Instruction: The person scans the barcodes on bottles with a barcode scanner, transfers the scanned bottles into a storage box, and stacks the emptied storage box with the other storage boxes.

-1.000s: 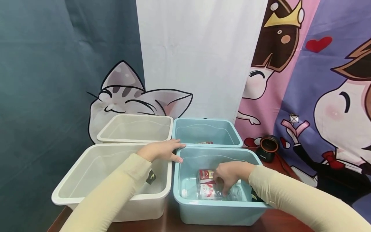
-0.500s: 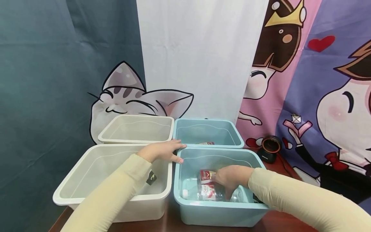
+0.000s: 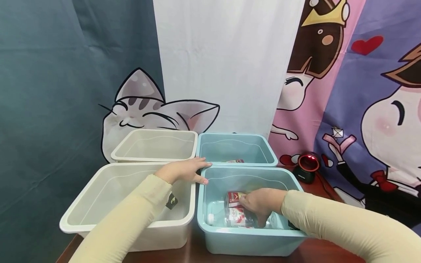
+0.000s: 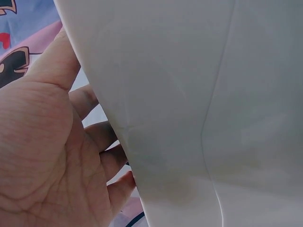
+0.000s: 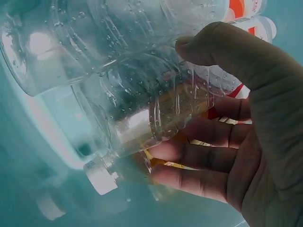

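In the head view my right hand (image 3: pixel 263 205) reaches down into the front blue tub (image 3: pixel 250 173). The right wrist view shows its thumb and fingers gripping a clear plastic bottle (image 5: pixel 142 106). Another clear bottle (image 5: pixel 118 35) lies against it, and a white-capped bottle (image 5: pixel 100 176) with a yellowish look is partly behind the fingers. Red-and-white labels (image 3: pixel 236 216) show beside the hand. My left hand (image 3: pixel 182 171), fingers spread, rests at the rim of the front white tub (image 3: pixel 98 193), next to the blue tub; in the left wrist view its fingers pass behind the white wall (image 4: pixel 161 118).
Behind stand a smaller white tub (image 3: pixel 154 146) and a smaller blue tub (image 3: pixel 236 146) with a red-labelled item (image 3: pixel 235 160) low inside. A black scanner-like device (image 3: pixel 307 166), its ring glowing red, sits at the right on the brown table (image 3: pixel 158 255).
My right hand has shifted slightly right and its fingers have gone lower around the bottle. The device's ring has turned bright red. The left hand stays in place.
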A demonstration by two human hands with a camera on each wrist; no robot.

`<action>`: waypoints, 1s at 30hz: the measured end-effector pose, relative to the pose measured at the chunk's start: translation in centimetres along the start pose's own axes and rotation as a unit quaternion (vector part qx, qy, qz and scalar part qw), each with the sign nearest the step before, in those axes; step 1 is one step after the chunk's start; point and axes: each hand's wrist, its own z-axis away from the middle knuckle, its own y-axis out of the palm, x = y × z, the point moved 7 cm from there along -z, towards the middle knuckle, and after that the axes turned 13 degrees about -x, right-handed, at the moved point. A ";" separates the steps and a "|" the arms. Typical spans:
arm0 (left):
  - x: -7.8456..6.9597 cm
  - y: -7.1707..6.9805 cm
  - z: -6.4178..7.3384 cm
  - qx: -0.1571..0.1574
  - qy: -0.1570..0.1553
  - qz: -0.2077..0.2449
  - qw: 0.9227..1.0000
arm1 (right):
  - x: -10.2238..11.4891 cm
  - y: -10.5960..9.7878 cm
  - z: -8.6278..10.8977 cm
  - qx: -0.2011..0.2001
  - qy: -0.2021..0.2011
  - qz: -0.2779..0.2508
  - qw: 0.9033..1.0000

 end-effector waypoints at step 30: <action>-0.2 -0.4 0.2 0.001 0.001 -0.006 1.000 | 6.2 -2.1 -7.0 -0.022 -0.090 -0.077 0.993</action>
